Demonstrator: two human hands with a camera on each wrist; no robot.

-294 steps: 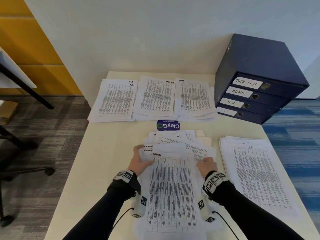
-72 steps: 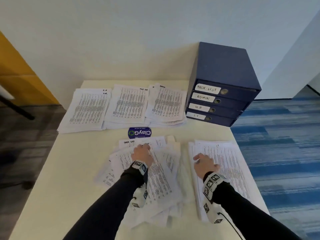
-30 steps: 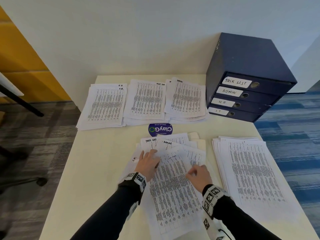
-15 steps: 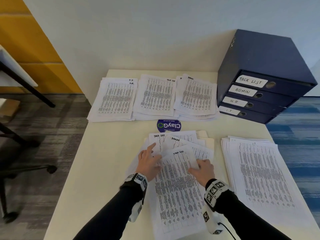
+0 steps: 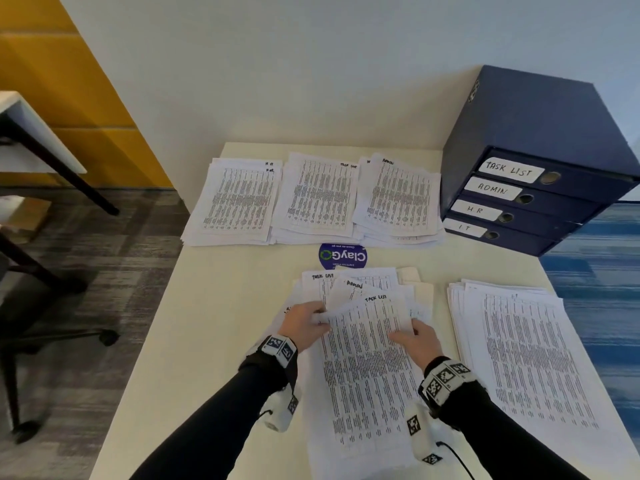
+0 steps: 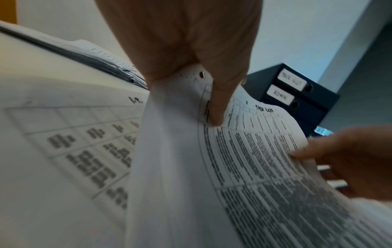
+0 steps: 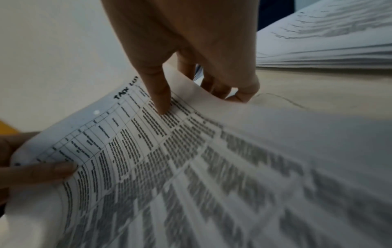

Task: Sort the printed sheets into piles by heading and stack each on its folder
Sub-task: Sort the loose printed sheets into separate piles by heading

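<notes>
A printed sheet headed TASK LIST (image 5: pixel 367 344) lies on top of the loose unsorted heap (image 5: pixel 349 282) in the middle of the table. My left hand (image 5: pixel 304 323) pinches its left top edge, thumb (image 6: pixel 218 107) on the print and fingers under the lifted corner. My right hand (image 5: pixel 415 339) pinches its right edge, thumb (image 7: pixel 161 94) on top and fingers curled beneath. The sheet (image 7: pixel 148 142) bows upward between the hands. At the back lie three sorted piles: HR (image 5: pixel 239 202), TASK LIST (image 5: pixel 320 199), ADMIN (image 5: pixel 398 199).
A thick pile of sheets (image 5: pixel 519 344) lies at the right of the table. Blue binders (image 5: pixel 519 188) labelled TASK LIST, ADMIN, HR, IT are stacked at the back right. A round blue sticker (image 5: pixel 343 256) sits between piles. An office chair base (image 5: pixel 52 337) stands left.
Both hands went from resting flat on the heap to pinching the edges of the TASK LIST sheet, whose upper part has lifted off the heap.
</notes>
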